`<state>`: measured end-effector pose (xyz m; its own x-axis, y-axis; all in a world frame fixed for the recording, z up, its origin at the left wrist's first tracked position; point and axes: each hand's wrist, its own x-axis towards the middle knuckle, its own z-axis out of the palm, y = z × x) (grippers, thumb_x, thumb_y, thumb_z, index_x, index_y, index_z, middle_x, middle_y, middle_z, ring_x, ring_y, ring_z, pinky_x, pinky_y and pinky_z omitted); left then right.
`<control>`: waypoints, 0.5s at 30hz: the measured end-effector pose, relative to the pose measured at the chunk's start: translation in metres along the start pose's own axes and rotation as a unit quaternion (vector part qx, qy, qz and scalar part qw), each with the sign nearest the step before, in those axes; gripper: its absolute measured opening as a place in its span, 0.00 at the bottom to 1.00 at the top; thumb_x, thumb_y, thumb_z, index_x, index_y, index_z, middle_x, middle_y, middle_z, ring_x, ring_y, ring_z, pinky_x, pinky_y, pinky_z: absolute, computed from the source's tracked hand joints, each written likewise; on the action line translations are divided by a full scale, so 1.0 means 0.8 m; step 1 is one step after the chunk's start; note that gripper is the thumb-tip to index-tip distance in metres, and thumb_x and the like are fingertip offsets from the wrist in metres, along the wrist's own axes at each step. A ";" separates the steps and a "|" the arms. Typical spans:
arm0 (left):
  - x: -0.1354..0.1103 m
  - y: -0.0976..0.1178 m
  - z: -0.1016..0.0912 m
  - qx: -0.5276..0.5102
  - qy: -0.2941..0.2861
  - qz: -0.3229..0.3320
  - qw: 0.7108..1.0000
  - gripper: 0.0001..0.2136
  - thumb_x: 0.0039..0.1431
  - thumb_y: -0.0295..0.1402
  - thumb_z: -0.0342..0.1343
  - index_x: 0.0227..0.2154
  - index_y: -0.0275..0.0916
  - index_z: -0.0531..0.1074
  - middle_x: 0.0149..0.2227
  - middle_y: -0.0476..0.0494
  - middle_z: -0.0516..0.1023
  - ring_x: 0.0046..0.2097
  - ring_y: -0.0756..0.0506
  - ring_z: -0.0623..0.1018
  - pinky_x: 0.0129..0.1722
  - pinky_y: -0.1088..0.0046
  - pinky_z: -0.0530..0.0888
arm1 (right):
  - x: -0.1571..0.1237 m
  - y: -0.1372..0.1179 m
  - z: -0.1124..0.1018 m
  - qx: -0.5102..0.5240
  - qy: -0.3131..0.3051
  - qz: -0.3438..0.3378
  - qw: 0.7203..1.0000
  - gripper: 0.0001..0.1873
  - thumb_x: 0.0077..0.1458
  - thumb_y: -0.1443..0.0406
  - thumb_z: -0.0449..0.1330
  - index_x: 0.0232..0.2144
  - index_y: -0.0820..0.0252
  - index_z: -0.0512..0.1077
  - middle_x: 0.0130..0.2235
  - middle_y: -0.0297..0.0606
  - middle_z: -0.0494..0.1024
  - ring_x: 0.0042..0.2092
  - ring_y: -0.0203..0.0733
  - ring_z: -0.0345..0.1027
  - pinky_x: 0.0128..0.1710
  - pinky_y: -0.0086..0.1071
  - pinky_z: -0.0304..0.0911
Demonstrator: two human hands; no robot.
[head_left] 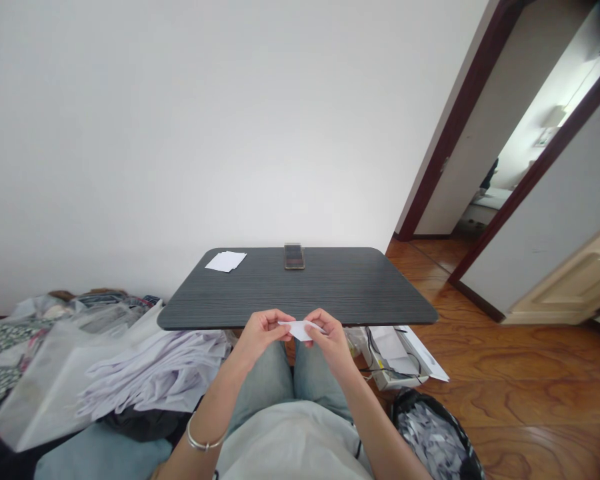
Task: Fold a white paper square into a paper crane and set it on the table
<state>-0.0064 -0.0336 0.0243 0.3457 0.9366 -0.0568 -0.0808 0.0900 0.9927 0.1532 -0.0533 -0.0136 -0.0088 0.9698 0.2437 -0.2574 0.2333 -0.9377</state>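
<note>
1. Small white paper piece: lower centre of frame, held above the lap, just at the near edge of the dark grey wood-grain tabletop.
2. Left hand: thumb and fingers pinching the paper's left end. Right hand: same pinch, right end.
3. Doing it well (judgement): keep both pinches light and level, edges lined up, thumbs working evenly; too much pull could tear or skew it. Resting it on the tabletop would probably give firmer support.
4. Loose stack of flat white paper sheets, left of centre; dark rectangular phone-like device, mid-frame, near the wall.
5. Hard to make out: fingertips behind the paper, its underside, any crease. Black-lined bin of pale scraps, lower right, cut off by frame bottom; scraps' material unclear.
</note>
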 end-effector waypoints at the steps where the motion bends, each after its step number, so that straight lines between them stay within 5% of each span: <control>1: 0.000 0.000 0.001 0.000 0.003 0.001 1.000 0.13 0.38 0.34 0.66 0.28 0.31 0.76 0.25 0.45 0.78 0.27 0.50 0.75 0.31 0.74 0.73 | 0.000 0.000 0.000 -0.004 -0.005 0.002 1.000 0.08 0.46 0.61 0.62 0.25 0.60 0.68 0.21 0.29 0.70 0.21 0.31 0.60 0.19 0.24 0.58; 15: -0.002 0.001 0.004 -0.009 0.028 0.004 1.000 0.09 0.40 0.32 0.64 0.26 0.33 0.78 0.24 0.45 0.79 0.26 0.50 0.76 0.31 0.75 0.73 | -0.001 0.005 0.003 0.043 0.019 -0.013 0.999 0.04 0.46 0.65 0.59 0.23 0.59 0.68 0.19 0.28 0.69 0.20 0.31 0.59 0.20 0.24 0.56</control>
<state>-0.0041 -0.0358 0.0252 0.2922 0.9548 -0.0547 -0.1002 0.0875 0.9911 0.1501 -0.0530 -0.0168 0.0355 0.9658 0.2567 -0.3398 0.2533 -0.9057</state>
